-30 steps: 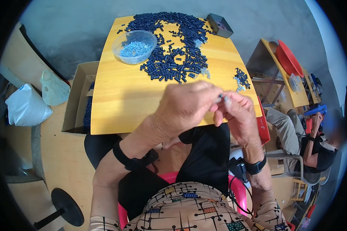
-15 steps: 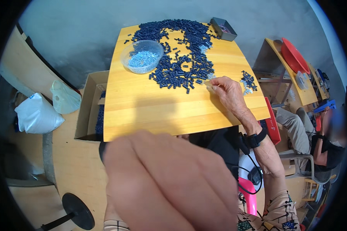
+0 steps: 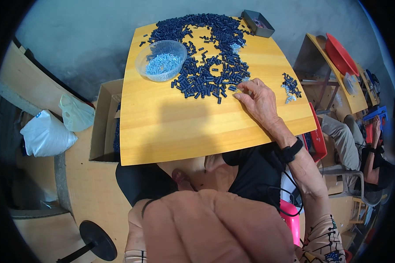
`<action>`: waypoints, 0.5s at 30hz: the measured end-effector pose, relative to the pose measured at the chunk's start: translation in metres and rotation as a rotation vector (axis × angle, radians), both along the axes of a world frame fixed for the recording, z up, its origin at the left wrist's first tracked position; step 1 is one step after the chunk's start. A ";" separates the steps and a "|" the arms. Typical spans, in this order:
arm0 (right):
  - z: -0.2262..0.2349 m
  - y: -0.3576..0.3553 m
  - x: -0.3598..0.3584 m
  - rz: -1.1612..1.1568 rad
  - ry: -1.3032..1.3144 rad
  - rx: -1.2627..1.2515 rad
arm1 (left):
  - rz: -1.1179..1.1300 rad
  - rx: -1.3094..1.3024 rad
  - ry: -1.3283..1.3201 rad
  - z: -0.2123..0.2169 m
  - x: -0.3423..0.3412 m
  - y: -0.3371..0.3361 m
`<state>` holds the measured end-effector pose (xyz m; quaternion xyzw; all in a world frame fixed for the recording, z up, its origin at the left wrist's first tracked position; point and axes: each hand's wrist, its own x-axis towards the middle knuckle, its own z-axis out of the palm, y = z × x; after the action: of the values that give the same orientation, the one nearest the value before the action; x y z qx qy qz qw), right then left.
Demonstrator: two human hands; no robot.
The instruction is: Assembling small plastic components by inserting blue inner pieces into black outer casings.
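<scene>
Short dark cylindrical pieces [image 3: 197,83] lie in a large spread over the wooden table [image 3: 180,131]. At the near right edge of that spread, my right hand [image 3: 259,101] rests low with thumb and forefinger brought together; whatever is between the tips is too small to make out. A few silver bits [image 3: 245,79] show just beyond its fingers. My left hand [image 3: 215,228] looms very close at the bottom, blurred, its fingers curled and pressed together. Its fingertips are hidden, and so is anything in them. A clear round tub [image 3: 161,77] of small silvery pieces stands at the left.
A smaller group of dark and silver pieces [image 3: 290,87] lies at the table's right. An open dark box [image 3: 258,24] sits at the far right corner. A cardboard box [image 3: 102,127] stands left of the table, a red crate [image 3: 319,140] right. Another person [image 3: 371,162] sits at far right.
My left hand has shifted down and slightly right in the picture, uncovering the table's near edge and my lap. My right hand stays by the dark pieces. The whole view has tilted slightly.
</scene>
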<state>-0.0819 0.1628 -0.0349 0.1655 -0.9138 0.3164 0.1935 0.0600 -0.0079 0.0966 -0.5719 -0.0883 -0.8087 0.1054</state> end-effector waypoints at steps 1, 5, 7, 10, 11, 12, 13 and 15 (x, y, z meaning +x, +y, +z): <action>0.001 -0.003 0.000 -0.020 0.011 0.014 | 0.003 -0.001 -0.010 -0.001 0.002 -0.006; -0.001 -0.010 -0.002 0.006 0.007 -0.017 | 0.014 -0.006 -0.045 0.002 -0.009 -0.007; -0.006 -0.011 -0.006 -0.012 0.067 0.032 | 0.023 -0.010 -0.062 0.001 -0.005 -0.002; -0.004 -0.006 -0.007 -0.010 0.075 0.026 | 0.027 -0.019 -0.086 0.001 -0.007 -0.016; -0.004 -0.005 -0.007 -0.004 0.070 0.021 | 0.036 -0.024 -0.095 0.002 -0.014 -0.013; -0.005 -0.002 -0.008 -0.005 0.088 0.042 | 0.045 -0.029 -0.104 0.002 -0.013 -0.017; -0.004 -0.002 -0.009 -0.003 0.108 0.060 | 0.057 -0.037 -0.111 0.003 -0.015 -0.015; -0.004 -0.001 -0.011 0.002 0.083 0.029 | 0.080 -0.050 -0.124 0.004 -0.011 -0.012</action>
<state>-0.0934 0.1614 -0.0390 0.1821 -0.9094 0.2960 0.2286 0.0490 -0.0197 0.1005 -0.5192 -0.1373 -0.8353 0.1176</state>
